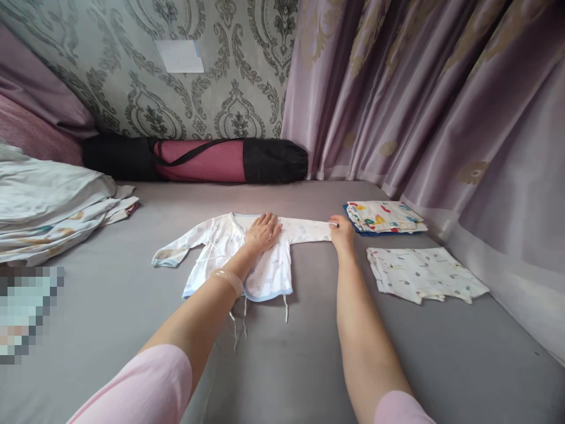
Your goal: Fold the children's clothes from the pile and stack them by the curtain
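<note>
A small white baby wrap shirt (269, 274) with pale blue edging and tie strings lies spread out on the grey sheet. My left hand (263, 233) rests flat on its upper chest, fingers stretched out. At the far end of the right-hand sleeve (309, 229), my right hand (342, 232) is closed on the cuff, and the sleeve runs straight out from the body. The other sleeve (180, 242) slants down to the left, touched by neither hand. Several strings (245, 318) hang below the hem.
Folded clothes with a colourful print (384, 216) lie at the right, and a folded white printed garment (419, 272) is nearer me. A heap of white clothes (48, 200) is at the left. A black and pink rolled bag (203, 160) lies along the wall beside purple curtains (353, 88).
</note>
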`<action>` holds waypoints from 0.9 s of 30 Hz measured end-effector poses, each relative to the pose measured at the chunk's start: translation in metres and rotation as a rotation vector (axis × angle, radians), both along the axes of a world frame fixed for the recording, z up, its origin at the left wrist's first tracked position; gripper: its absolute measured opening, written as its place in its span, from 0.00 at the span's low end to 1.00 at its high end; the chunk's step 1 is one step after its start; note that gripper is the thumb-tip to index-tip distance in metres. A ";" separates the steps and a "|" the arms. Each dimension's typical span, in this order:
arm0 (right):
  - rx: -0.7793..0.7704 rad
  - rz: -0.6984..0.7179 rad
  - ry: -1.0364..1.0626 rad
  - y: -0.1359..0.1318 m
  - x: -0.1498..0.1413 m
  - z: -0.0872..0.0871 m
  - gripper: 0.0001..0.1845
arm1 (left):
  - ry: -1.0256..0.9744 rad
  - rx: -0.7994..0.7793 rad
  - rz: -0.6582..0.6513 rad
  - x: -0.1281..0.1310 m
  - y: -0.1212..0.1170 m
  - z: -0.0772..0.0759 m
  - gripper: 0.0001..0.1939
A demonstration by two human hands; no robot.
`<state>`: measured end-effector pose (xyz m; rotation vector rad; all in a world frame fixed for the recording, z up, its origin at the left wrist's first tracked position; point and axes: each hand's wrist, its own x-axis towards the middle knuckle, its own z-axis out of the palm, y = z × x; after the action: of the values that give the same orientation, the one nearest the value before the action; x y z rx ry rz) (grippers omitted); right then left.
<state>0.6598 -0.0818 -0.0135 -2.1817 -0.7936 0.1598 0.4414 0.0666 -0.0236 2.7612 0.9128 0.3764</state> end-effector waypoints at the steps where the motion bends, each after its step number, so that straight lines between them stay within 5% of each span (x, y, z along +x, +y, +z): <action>1: -0.027 0.003 -0.036 0.000 -0.002 0.000 0.22 | 0.014 0.005 -0.001 0.000 -0.001 0.002 0.28; 11: -0.157 0.065 -0.375 0.009 -0.025 0.006 0.25 | 0.100 0.063 0.006 -0.002 -0.005 0.005 0.39; 15: -0.124 0.366 -0.286 0.033 -0.072 0.018 0.26 | 0.105 0.063 0.013 -0.002 -0.006 0.007 0.37; 19: -0.253 0.593 -0.116 0.050 -0.117 0.018 0.35 | 0.157 0.049 0.020 -0.002 -0.005 0.007 0.31; 27: -0.458 0.475 -0.139 0.040 -0.116 0.014 0.39 | 0.156 0.034 0.023 -0.001 -0.005 0.006 0.34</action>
<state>0.5435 -0.0420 0.0010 -2.3996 -1.4674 0.4706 0.4403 0.0615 -0.0172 2.8454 0.9836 0.1842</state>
